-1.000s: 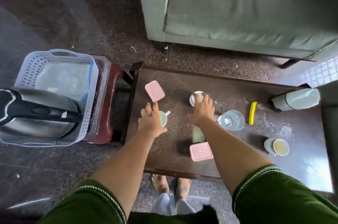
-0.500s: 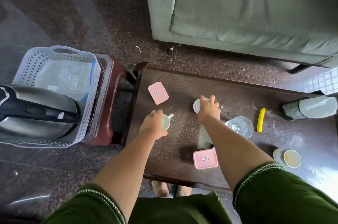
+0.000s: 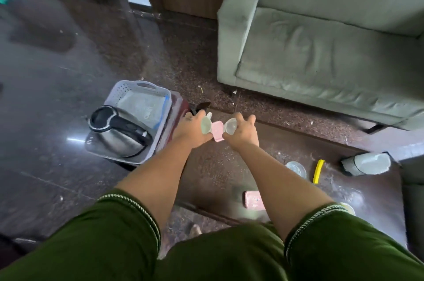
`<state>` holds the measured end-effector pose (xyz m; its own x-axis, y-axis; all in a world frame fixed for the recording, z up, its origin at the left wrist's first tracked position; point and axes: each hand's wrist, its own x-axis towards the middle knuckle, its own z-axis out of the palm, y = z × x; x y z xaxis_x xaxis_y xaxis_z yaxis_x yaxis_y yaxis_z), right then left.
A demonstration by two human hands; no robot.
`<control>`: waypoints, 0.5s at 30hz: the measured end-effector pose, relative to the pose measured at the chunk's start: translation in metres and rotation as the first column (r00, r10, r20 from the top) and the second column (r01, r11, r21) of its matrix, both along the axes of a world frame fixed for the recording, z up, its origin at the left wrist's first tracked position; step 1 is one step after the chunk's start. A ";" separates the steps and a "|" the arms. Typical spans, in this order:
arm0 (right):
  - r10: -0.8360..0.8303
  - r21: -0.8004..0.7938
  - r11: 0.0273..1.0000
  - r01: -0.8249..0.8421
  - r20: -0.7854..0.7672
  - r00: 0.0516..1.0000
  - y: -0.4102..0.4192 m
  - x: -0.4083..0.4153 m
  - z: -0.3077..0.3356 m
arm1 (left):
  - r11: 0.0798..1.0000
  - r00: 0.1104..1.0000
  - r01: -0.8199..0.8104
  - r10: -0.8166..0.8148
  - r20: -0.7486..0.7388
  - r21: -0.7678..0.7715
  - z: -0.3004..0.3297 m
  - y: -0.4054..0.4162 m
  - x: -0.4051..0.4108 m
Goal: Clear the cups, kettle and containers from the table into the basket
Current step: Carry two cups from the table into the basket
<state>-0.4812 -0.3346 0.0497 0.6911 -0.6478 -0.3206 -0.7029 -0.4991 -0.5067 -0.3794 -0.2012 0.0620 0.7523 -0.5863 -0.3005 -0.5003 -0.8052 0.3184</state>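
Your left hand (image 3: pixel 191 130) grips a pale green cup (image 3: pixel 205 125) and your right hand (image 3: pixel 243 132) grips a white cup (image 3: pixel 230 125), both raised over the table (image 3: pixel 213 172). The basket (image 3: pixel 140 97) holding the kettle (image 3: pixel 117 130) sits at nine o'clock from them.

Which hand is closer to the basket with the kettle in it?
Left. The left hand holds a cup right beside the basket; the right hand, holding another cup, is farther off, on the far side of the left hand.

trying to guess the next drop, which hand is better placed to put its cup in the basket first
Left, probably. The left hand holds the green cup right beside the basket; the right hand with the white cup is farther over the table.
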 end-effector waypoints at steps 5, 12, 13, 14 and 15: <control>0.093 -0.021 0.996 -0.091 0.093 0.991 0.027 0.043 0.046 | 0.996 0.997 -0.031 0.037 0.067 -0.079 0.062 0.034 0.039; 0.125 -0.033 0.992 -0.121 0.158 0.980 0.078 0.133 0.085 | 0.987 0.990 -0.048 0.068 0.125 -0.152 0.116 0.095 0.131; 0.126 -0.035 0.992 -0.122 0.156 0.980 0.086 0.149 0.087 | 0.988 0.990 -0.040 0.058 0.126 -0.147 0.119 0.106 0.148; 0.122 -0.035 0.992 -0.118 0.156 0.980 0.095 0.164 0.089 | 0.990 0.991 -0.031 0.048 0.123 -0.140 0.121 0.117 0.165; 0.110 -0.034 0.994 -0.106 0.162 0.981 0.104 0.180 0.091 | 0.991 0.992 -0.020 0.036 0.123 -0.129 0.124 0.128 0.183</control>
